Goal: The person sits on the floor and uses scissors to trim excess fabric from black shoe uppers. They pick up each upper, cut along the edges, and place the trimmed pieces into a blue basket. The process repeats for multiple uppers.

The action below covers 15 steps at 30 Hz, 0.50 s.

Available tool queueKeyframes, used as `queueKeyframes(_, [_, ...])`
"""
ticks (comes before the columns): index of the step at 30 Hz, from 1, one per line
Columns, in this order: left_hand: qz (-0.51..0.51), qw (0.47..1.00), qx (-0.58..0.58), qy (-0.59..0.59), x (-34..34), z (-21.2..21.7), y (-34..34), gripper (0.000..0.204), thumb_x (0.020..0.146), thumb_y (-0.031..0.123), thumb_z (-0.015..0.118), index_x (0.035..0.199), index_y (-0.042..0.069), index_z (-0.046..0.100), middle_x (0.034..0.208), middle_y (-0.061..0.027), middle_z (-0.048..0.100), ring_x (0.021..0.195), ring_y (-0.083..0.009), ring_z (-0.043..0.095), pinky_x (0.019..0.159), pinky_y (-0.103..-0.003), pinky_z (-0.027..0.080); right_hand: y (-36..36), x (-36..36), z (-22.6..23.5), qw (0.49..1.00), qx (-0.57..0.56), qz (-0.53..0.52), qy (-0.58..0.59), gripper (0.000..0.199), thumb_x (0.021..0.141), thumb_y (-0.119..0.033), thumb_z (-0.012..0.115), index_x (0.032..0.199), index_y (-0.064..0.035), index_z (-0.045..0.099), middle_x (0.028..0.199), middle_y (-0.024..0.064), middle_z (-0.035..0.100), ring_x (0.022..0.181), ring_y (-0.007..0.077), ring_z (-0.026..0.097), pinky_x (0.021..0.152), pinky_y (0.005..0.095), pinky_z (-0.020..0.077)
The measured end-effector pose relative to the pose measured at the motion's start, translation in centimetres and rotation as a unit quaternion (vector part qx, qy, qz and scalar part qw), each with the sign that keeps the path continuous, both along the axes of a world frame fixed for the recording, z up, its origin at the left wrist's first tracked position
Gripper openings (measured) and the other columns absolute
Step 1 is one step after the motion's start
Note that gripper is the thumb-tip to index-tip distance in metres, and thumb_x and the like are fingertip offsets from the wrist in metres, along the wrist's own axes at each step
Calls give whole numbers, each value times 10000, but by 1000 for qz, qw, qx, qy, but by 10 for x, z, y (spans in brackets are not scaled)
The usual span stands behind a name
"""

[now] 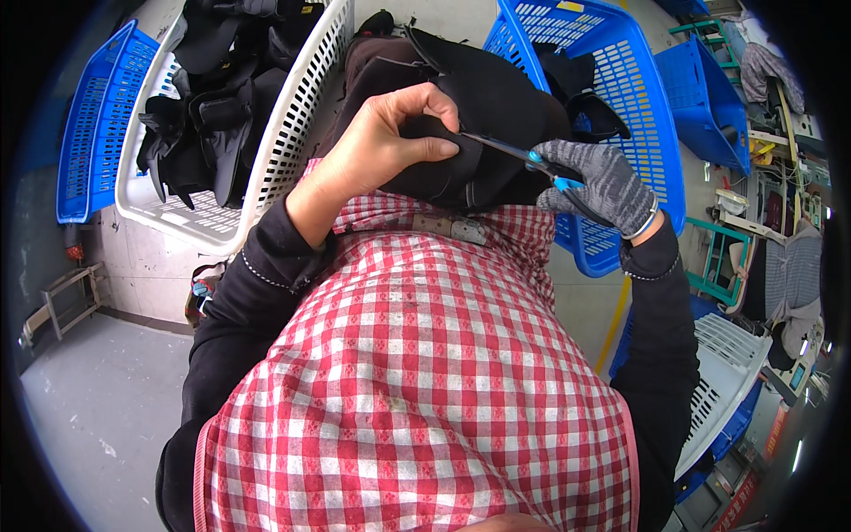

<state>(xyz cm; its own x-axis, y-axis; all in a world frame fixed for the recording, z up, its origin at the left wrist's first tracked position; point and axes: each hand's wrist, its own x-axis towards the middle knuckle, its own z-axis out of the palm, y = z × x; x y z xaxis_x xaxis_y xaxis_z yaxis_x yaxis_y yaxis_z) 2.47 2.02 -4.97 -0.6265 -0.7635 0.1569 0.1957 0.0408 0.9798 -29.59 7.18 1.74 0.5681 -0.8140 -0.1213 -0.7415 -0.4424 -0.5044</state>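
On my lap lies a black sewn fabric piece [496, 97], with a broad curved edge and pale stitch lines. My left hand [386, 137] is bare, its thumb and forefinger closed on part of the fabric; the exact grip is partly hidden. My right hand [607, 182] wears a grey knitted glove and holds scissors [505, 146] with blue and black handles. The scissors point left across the fabric, their tips beside my left fingertips. The blades look nearly together. A red and white checked apron [417, 355] covers my front.
A white slotted basket [288, 133] full of similar black pieces stands at left, a blue basket [75, 133] beyond it. Close at right, another blue basket [656, 133] holds several black pieces. Farther right are a blue bin [700, 97], a green frame [709, 266] and a white crate [718, 381].
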Motion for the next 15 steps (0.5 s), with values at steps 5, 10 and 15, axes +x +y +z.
queueKeyframes(5, [-1,999,-46,-3,-1,-1,-1,215,869,-62,776,1000,64,661,1011,38,618,980,-51,595,898,-215,515,-2,1,-4,998,50,-4,-29,600,796,-450,865,1230,-61,723,1111,153,763,961,298,754,876,381,599])
queueKeyframes(10, [-9,1000,6,1,0,-1,0,216,866,-68,777,986,67,658,1001,39,614,969,-48,594,888,-211,511,-2,0,-7,997,69,-2,-46,573,816,-425,857,1227,-49,723,1105,159,764,958,294,757,880,375,599])
queueKeyframes(15, [-2,999,37,7,-1,0,2,221,832,-69,797,974,37,666,958,31,646,933,-51,599,894,-226,492,-2,3,-6,999,32,14,-31,499,855,-339,837,1235,-39,717,1106,167,762,959,300,756,875,380,603])
